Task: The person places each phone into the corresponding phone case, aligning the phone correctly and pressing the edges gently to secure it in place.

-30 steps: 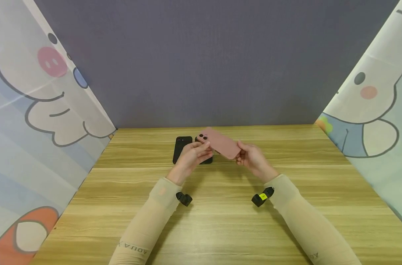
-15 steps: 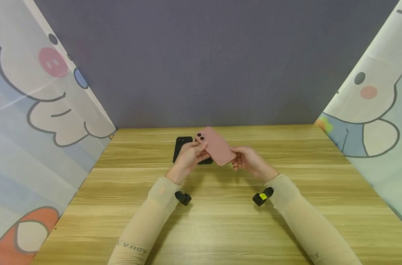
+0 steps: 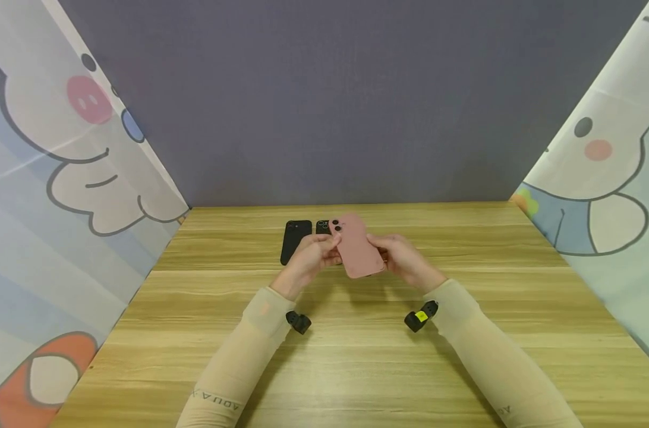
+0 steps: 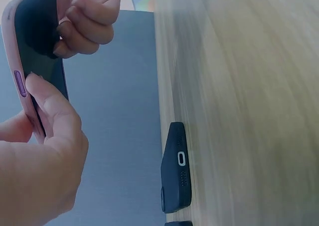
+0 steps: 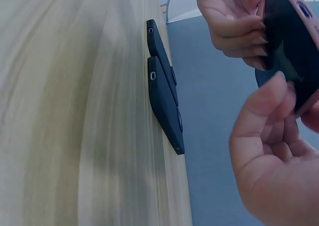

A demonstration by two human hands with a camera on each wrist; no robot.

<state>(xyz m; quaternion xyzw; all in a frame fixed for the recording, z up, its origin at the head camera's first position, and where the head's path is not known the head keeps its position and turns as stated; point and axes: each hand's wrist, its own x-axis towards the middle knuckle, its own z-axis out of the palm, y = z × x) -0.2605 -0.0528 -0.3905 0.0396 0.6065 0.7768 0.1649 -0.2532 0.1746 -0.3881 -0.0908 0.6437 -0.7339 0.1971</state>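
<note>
A smartphone in a pink case (image 3: 359, 246) is held up over the table between both hands, its back and two camera lenses facing the head camera. My left hand (image 3: 309, 257) pinches its left edge near the cameras, thumb on the back. On the opposite side my right hand (image 3: 405, 257) grips the edge lower down. From the left wrist, the dark screen (image 4: 37, 31) shows, with fingers of both hands curled at its edges. Two black phones lie behind: one (image 3: 296, 241) is partly covered by the left hand, the other (image 3: 322, 226) mostly hidden by the pink phone.
The wood-grain table (image 3: 324, 368) runs back to a dark grey panel (image 3: 324, 107). Cartoon-printed curtains (image 3: 25, 196) flank it on both sides. A black strap device (image 3: 299, 322) is worn on the left wrist and another (image 3: 421, 316) on the right.
The pink phone has turned from a sideways slant to more upright, its lower end swinging down and its camera end shifting right. The second black phone's cameras now show beside it.
</note>
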